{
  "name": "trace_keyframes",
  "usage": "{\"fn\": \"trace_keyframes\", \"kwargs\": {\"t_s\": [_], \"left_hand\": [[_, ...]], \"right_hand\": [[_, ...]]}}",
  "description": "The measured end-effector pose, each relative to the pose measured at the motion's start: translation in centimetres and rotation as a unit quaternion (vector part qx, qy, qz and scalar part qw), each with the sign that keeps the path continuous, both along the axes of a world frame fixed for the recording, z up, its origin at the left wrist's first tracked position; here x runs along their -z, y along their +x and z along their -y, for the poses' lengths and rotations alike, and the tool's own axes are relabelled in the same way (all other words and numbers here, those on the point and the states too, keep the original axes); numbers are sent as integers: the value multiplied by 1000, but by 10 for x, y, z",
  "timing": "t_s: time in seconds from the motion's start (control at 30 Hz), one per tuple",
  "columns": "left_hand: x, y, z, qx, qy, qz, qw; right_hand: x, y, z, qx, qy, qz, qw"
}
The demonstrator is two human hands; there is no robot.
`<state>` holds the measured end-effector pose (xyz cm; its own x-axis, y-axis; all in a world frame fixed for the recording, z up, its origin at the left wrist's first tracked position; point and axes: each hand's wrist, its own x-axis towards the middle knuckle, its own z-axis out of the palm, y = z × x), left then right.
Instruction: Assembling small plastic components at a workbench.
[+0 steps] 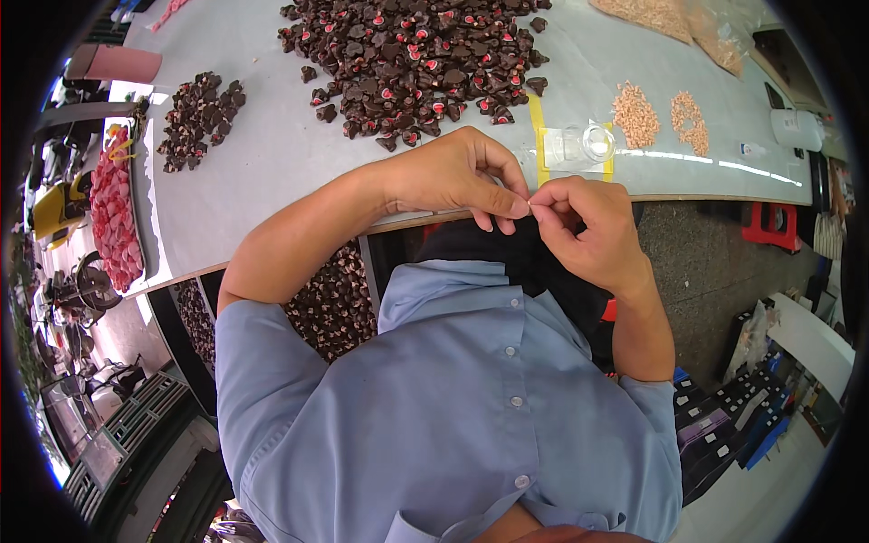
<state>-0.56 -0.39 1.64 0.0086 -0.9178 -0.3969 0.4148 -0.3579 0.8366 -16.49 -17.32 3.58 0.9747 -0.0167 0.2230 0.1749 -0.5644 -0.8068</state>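
Over the front edge of the table [299, 172], my left hand [453, 176] and my right hand [593, 226] meet fingertip to fingertip. Both pinch with thumb and forefinger at a tiny pale spot between them, too small to name. Just beyond my left hand lies a large heap of dark brown pieces [425, 68], some showing red and white faces. Past my right hand, a clear round plastic dish [596, 143] rests by a yellow tape outline [540, 149]. Farther right are two small piles of beige bits [635, 116].
A smaller pile of dark pieces [199, 118] lies on the left of the table. Beyond the left edge is a tray of pink-red pieces [116, 226]. Bags of beige bits [656, 16] lie at far right, near a white container [797, 129]. A red stool [769, 228] stands below.
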Motion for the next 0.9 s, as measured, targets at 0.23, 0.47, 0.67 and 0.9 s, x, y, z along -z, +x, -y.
{"fn": "trace_keyframes", "kwargs": {"t_s": [0.23, 0.47, 0.67, 0.9], "left_hand": [[1, 0, 1, -13, -8, -4, 1000], [4, 1, -2, -8, -33, 20, 999], [2, 0, -1, -25, -38, -2, 999], [11, 1, 0, -45, -56, -26, 997]], "right_hand": [[-14, 2, 14, 11, -44, 34, 998], [-53, 16, 53, 28, -280, 58, 958], [-54, 24, 59, 25, -383, 19, 923], [-54, 26, 58, 13, -412, 3, 911]]}}
